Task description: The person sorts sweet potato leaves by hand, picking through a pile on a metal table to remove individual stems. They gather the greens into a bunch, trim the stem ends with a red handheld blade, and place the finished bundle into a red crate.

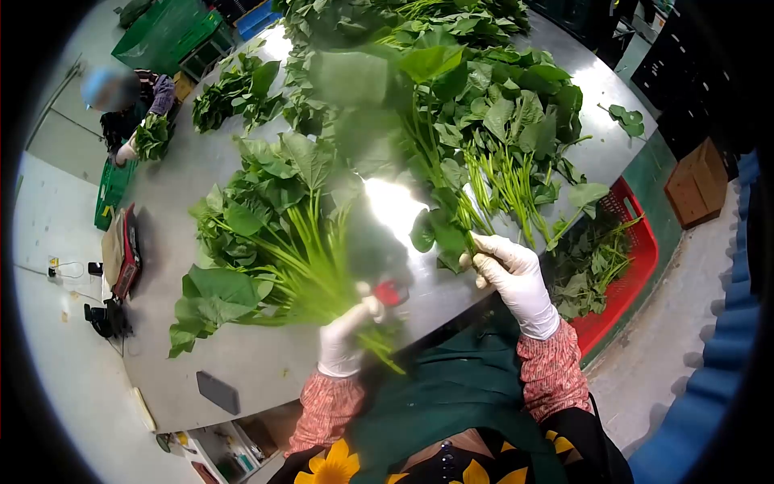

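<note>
My left hand (342,342), in a white glove, is closed around the stems of a bunch of leafy greens (278,246), whose leaves fan out to the upper left over the metal table. A small red object (390,293) shows at the thumb side of this hand; blur hides what it is. My right hand (518,284), gloved too, pinches a leafy stem (439,234) at the table's near edge. Just beyond it lies a heap of loose greens (516,121) with pale green stems pointing toward me.
A red crate (645,242) holding greens stands below the table's right edge. A dark flat block (218,392) rests on the metal table (173,323). At the upper left, a co-worker (153,93) holds a small bunch (151,137). A scale-like red-and-black device (125,254) sits at the left edge.
</note>
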Action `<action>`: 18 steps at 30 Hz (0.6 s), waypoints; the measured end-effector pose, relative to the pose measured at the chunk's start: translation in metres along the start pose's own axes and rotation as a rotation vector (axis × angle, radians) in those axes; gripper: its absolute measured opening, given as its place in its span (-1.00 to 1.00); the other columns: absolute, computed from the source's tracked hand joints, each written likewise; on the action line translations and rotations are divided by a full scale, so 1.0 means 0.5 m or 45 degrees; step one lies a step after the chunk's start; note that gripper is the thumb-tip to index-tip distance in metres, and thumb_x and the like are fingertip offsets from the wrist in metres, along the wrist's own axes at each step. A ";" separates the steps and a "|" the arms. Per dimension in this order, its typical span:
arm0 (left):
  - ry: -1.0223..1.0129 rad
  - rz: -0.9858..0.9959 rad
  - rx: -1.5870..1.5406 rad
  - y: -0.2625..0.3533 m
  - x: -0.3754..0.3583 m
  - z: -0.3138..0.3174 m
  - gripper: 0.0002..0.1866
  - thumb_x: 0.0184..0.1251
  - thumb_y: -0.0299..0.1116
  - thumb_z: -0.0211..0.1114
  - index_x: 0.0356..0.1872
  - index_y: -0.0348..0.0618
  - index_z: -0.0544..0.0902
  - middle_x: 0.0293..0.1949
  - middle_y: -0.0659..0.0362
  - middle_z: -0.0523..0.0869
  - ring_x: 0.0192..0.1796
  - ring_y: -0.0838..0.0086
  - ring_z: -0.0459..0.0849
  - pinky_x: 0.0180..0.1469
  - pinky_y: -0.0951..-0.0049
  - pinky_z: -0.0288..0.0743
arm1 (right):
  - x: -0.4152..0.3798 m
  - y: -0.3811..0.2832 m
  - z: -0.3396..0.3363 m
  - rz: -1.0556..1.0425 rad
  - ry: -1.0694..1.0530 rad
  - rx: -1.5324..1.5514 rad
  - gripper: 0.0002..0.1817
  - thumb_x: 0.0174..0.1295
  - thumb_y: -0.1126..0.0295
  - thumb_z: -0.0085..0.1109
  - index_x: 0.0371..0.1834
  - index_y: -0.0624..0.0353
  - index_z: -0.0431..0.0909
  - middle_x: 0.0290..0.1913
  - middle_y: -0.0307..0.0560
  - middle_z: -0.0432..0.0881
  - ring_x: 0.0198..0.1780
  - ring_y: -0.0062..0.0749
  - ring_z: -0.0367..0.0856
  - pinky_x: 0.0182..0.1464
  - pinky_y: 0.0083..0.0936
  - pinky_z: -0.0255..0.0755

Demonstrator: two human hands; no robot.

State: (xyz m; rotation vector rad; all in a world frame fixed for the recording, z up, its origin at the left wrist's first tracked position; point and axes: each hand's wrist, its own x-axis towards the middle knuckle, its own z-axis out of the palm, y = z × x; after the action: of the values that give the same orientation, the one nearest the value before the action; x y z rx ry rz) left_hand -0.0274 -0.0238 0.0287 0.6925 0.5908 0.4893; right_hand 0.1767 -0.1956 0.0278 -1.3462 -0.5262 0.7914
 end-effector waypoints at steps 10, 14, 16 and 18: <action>0.126 -0.086 -0.047 0.005 -0.004 0.004 -0.71 0.29 -0.59 0.24 0.03 -0.30 0.52 -0.32 0.05 0.65 -0.26 0.30 0.59 -0.13 0.33 0.49 | 0.007 0.018 0.055 0.288 -0.119 -0.080 -0.82 0.27 0.46 0.33 -0.11 0.24 0.61 -0.33 -0.30 0.64 -0.46 -0.83 0.42 -0.44 -0.77 0.30; 0.147 -0.083 -0.052 0.000 -0.002 0.014 -0.71 0.31 -0.58 0.24 0.05 -0.30 0.53 -0.30 0.06 0.65 -0.25 0.30 0.60 -0.12 0.35 0.50 | 0.011 0.021 0.081 0.196 -0.051 -0.180 -0.79 0.21 0.41 0.39 -0.17 0.27 0.62 -0.33 -0.25 0.67 -0.48 -0.77 0.48 -0.39 -0.70 0.40; 0.109 -0.181 -0.050 0.006 -0.008 0.034 -0.66 0.32 -0.52 0.29 0.10 -0.30 0.53 -0.25 0.08 0.66 -0.18 0.34 0.62 -0.05 0.34 0.54 | 0.010 0.021 0.106 -0.053 -0.041 -0.376 -0.79 0.17 0.39 0.42 -0.24 0.24 0.61 -0.37 -0.21 0.64 -0.47 -0.67 0.52 -0.38 -0.64 0.42; 0.007 -0.198 -0.102 -0.009 -0.006 0.023 -0.60 0.32 -0.45 0.34 0.16 -0.26 0.52 -0.14 0.09 0.68 -0.06 0.33 0.63 0.05 0.32 0.57 | -0.001 -0.003 0.137 -0.086 -0.107 -0.522 -0.79 0.15 0.38 0.44 -0.25 0.21 0.62 -0.38 -0.15 0.63 -0.46 -0.56 0.55 -0.35 -0.57 0.47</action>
State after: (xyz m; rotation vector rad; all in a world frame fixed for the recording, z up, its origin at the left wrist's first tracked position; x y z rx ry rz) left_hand -0.0212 -0.0338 0.0337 0.5648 0.6219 0.3685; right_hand 0.1259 -0.1517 0.0413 -1.6655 -0.8288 0.7099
